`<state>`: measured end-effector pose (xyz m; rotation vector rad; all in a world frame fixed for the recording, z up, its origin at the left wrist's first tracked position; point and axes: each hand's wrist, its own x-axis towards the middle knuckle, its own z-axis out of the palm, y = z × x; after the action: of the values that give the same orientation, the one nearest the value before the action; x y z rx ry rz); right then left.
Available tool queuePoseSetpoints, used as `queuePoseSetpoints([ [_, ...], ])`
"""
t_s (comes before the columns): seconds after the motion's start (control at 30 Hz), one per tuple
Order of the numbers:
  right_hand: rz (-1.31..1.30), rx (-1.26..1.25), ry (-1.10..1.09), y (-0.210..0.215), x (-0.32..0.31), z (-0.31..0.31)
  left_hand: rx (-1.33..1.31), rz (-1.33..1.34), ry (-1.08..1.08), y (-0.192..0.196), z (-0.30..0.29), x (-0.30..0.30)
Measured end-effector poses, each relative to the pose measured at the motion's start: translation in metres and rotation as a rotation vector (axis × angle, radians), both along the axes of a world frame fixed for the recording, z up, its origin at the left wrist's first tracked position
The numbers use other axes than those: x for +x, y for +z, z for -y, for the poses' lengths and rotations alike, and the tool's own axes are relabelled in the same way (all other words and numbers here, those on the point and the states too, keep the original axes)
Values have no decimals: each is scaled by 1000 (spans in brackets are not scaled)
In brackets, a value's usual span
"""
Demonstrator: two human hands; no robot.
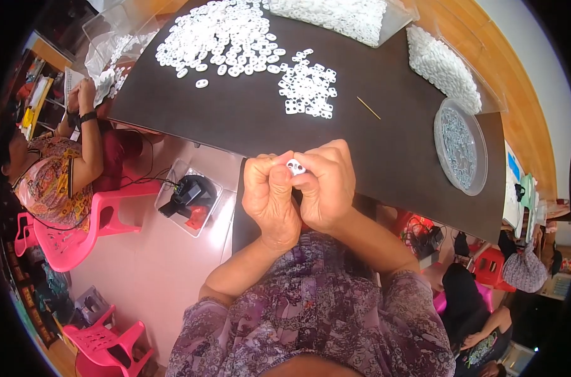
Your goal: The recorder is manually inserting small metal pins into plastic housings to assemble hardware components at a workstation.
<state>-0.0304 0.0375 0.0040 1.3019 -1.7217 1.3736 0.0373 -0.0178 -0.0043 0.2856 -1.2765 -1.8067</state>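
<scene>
Between the fingertips of both hands is a small white plastic piece (296, 167) with dark holes in its face. My left hand (269, 195) pinches it from the left, and my right hand (327, 182) pinches it from the right. Both hands are closed and held together just off the table's near edge. Ahead of them on the dark table (235, 122) lies a pile of small square white pieces (307, 88). Farther back to the left spreads a bigger heap of oval white pieces (219, 38). Whether the fingers hide another small part cannot be seen.
A thin yellowish stick (368, 107) lies right of the square pieces. On the right stand a round clear tub of small metal parts (459, 147) and a clear bin of white pieces (442, 69); another bin (335, 16) is behind. At left, a co-worker (59, 163) sits on a pink chair (103, 220).
</scene>
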Motion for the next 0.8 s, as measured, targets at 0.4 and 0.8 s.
queuePoseSetpoints([
  [0.4, -9, -7, 25, 0, -6, 3, -77, 90, 118, 3, -1, -6],
  [0.8, 213, 291, -201, 32, -57, -66, -184, 313, -217, 2, 22, -21],
])
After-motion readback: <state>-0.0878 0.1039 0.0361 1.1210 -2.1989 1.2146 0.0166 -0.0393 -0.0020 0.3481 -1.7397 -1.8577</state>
